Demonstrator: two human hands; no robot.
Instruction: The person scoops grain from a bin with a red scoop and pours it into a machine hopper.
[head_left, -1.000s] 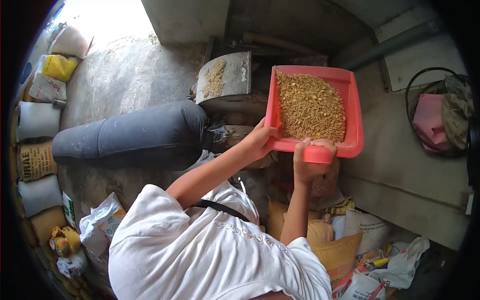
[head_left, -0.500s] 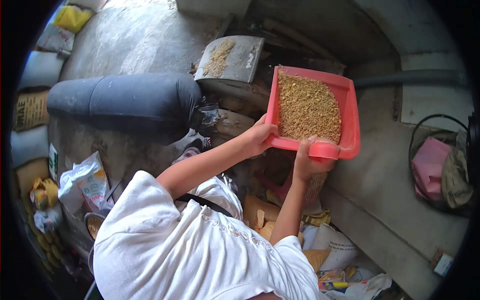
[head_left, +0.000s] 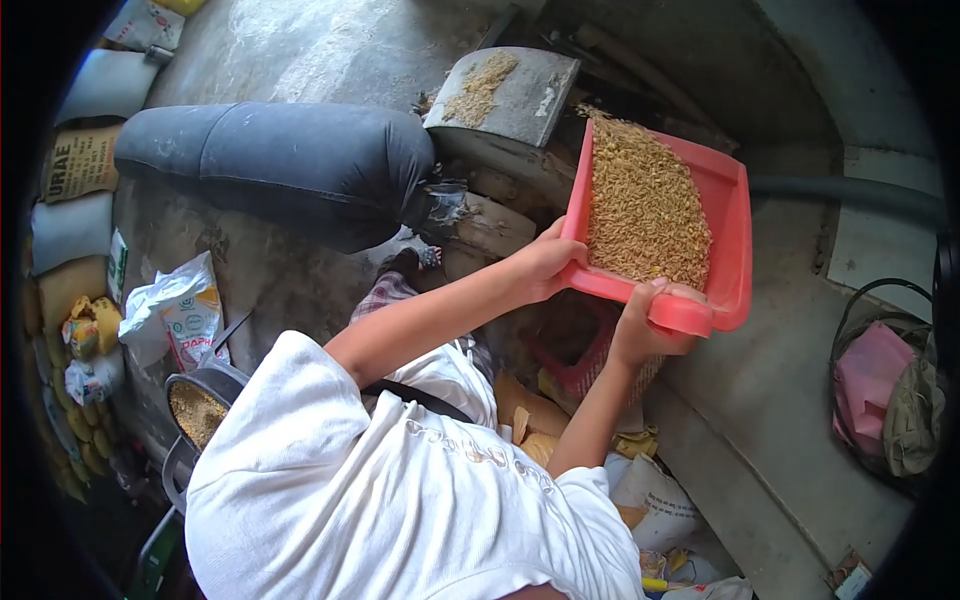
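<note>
A red plastic dustpan is held out in front of me, with a heap of golden unhusked grain lying mostly on its left side. My left hand grips the pan's near left corner, thumb over the rim. Wrapped around the short handle at the near edge is my right hand, its thumb near the grain. At the far left corner, some grain reaches past the pan's lip. Beyond the pan's left side, a curved grey metal cover carries a scattering of grain.
A stuffed dark blue sack lies on the concrete floor to the left. A bucket of grain stands at my left side. Filled bags line the left wall. A black-rimmed basket with pink and olive cloth is at right.
The dustpan sits farther right in view and looks tipped toward its far side. Its grain has shifted to the far left corner and over the lip. Both hands keep their hold.
</note>
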